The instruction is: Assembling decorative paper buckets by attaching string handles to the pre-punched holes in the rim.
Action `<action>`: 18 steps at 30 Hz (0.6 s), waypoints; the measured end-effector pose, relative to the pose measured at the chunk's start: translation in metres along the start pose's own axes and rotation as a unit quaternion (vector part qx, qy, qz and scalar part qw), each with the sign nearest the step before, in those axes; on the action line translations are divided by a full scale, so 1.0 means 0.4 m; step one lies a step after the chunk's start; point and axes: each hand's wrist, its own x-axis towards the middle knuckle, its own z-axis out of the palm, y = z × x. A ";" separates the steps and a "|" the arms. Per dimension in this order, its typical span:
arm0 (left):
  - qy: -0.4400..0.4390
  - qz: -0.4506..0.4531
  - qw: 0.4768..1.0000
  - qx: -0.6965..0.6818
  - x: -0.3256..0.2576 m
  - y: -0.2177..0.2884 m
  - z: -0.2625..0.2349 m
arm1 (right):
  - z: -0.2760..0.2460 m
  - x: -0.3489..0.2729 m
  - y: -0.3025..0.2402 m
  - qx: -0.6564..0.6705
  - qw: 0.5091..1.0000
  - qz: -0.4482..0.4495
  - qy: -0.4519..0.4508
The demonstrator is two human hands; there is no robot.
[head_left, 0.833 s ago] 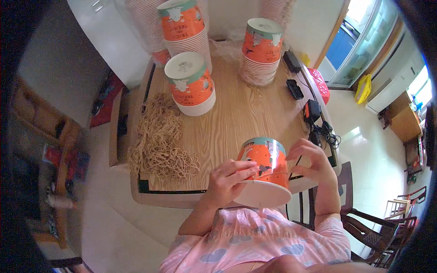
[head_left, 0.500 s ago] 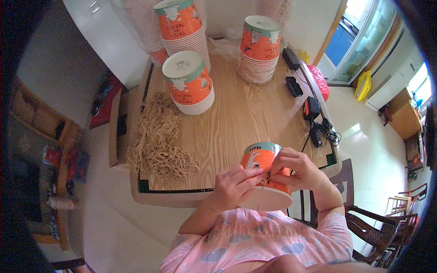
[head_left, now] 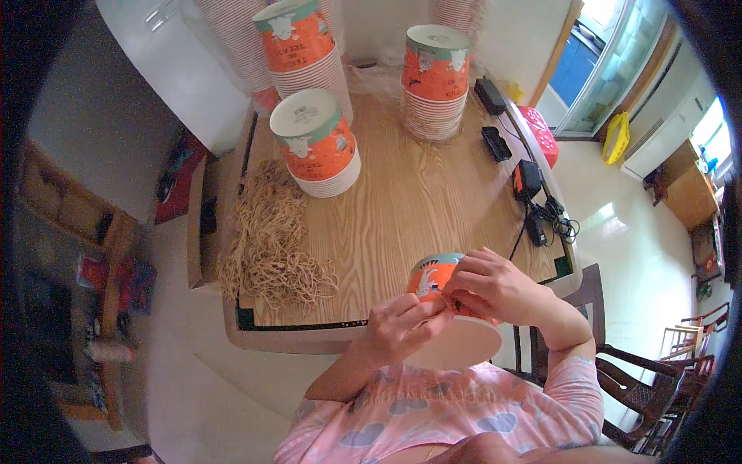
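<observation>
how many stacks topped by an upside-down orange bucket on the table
3: tall stack back left, short stack before it, third stack back right. Wrapped stacks behind leave the frame; more may hide.

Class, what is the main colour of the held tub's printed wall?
Orange; the tub shows best in the head view.

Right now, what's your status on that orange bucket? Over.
Left hand and right hand together at side of orange bucket; exact grip hidden. Bucket tilted, pale round end toward pink shirt. Tan string pile lies left, clear of hands.
</observation>
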 end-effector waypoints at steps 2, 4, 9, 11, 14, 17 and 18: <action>-0.010 -0.007 1.000 -0.005 0.004 0.002 -0.004 | -0.001 0.000 0.003 -0.022 1.000 0.006 -0.019; -0.019 -0.016 1.000 -0.006 -0.002 0.000 -0.002 | -0.008 0.006 0.006 -0.017 0.999 -0.007 -0.050; 0.057 -0.045 0.997 0.020 -0.020 -0.010 0.012 | -0.002 -0.015 0.097 0.054 0.993 0.101 -0.007; 0.053 -0.039 0.997 0.031 -0.021 -0.009 0.003 | -0.018 -0.015 0.116 0.116 0.979 0.167 -0.011; 0.054 -0.024 0.997 0.042 -0.028 -0.009 0.000 | -0.026 -0.027 0.141 0.117 0.976 0.185 0.012; 0.065 -0.015 0.996 0.051 -0.029 0.004 -0.011 | -0.023 -0.025 0.162 0.156 0.962 0.215 0.068; 0.074 -0.015 0.995 0.060 -0.026 0.009 -0.016 | -0.031 -0.024 0.170 0.209 0.942 0.258 0.035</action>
